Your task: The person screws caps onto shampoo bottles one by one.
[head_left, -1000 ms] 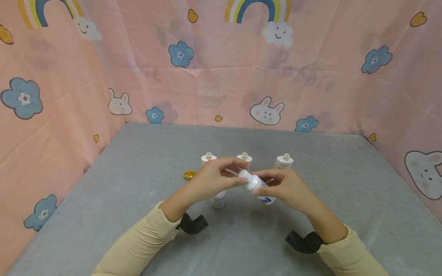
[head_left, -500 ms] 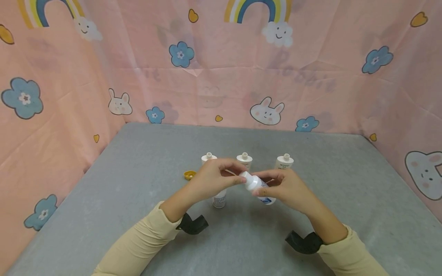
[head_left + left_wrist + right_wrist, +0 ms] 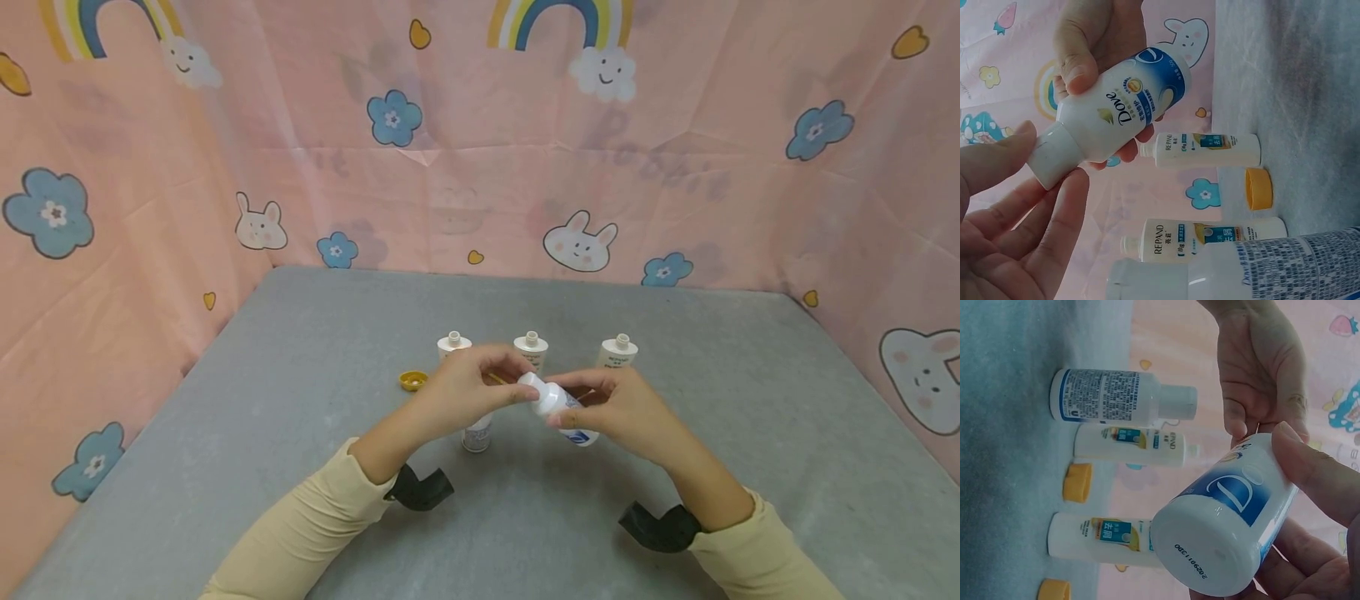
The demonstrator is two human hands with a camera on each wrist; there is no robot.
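Note:
A white Dove bottle (image 3: 1125, 103) with a blue base band is held tilted above the table, its base toward the lower right in the head view. My right hand (image 3: 626, 410) grips the bottle's body between thumb and fingers. My left hand (image 3: 468, 387) pinches the white cap (image 3: 1055, 155) at the bottle's neck, thumb on one side and fingers on the other. Below my left hand stands another white bottle (image 3: 1110, 395) with a white cap and dense small print; my hand partly hides it in the head view.
Three cream REPAND bottles stand uncapped in a row behind the hands: a left one (image 3: 453, 342), a middle one (image 3: 531, 350) and a right one (image 3: 618, 352). A yellow cap (image 3: 412, 381) lies left of my left hand. Patterned pink cloth (image 3: 480, 167) surrounds the grey table (image 3: 315, 325).
My left thumb and fingers have shifted slightly back and forth on the cap. The bottle and my right hand have stayed nearly in place.

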